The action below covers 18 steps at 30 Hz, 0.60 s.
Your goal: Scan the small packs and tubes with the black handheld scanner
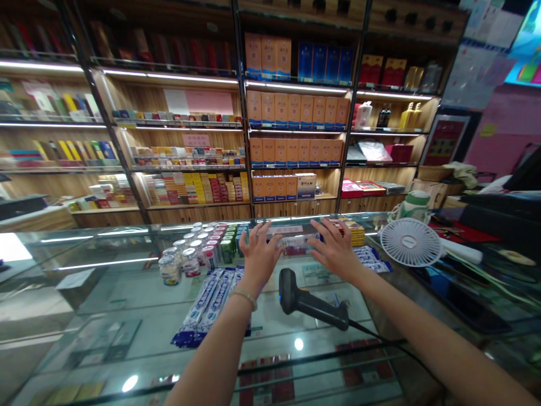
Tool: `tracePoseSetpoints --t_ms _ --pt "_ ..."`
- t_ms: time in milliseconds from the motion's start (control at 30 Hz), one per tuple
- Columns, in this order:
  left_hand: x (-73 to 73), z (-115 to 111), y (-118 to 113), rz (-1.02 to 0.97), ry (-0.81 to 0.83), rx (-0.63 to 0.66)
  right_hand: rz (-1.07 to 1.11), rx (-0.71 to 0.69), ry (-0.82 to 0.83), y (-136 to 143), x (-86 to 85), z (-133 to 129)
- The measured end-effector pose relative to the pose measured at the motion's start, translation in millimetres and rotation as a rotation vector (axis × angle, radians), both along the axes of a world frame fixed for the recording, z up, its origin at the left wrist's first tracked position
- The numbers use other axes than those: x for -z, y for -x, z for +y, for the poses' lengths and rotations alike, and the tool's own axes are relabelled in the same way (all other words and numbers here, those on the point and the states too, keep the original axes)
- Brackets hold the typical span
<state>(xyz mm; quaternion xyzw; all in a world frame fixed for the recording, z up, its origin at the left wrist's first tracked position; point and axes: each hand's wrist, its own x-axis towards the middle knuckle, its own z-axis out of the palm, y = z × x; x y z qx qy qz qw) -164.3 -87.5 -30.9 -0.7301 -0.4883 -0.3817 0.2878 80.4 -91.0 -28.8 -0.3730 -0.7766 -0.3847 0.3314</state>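
My left hand [258, 254] is raised over the glass counter [139, 299], fingers apart and nothing in them. Several blue-and-white long packets [211, 301] lie side by side just left of that wrist. Beyond them stand rows of small jars and tubs [192, 260] with white, pink and green labels. My right hand [333, 248] is likewise spread and holds nothing, close to a stack of yellow and red small boxes [355, 232] and more blue-and-white packets [372, 258]. Below and between both hands a black barcode scanner [313, 304] rests on the glass, its cable running right.
A white round fan [409, 242] stands at the right, with a green-and-white jug [414, 206] behind it. Wooden shelves [192, 211] line the back, holding orange boxes [298, 152] and blue boxes [325, 62]. Display goods show under the glass.
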Motion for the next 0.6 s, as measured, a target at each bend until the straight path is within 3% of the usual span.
tracePoseSetpoints --t_ms 267,400,600 --pt "-2.3 -4 -1 0.031 0.024 -0.020 0.014 -0.037 -0.130 -11 16.6 43" --pt "-2.3 -4 -3 0.056 0.024 -0.018 0.070 -0.015 -0.183 -13 24.9 46" --pt "-4.1 -5 -6 0.078 0.027 -0.010 0.086 -0.036 -0.175 -15 22.8 41"
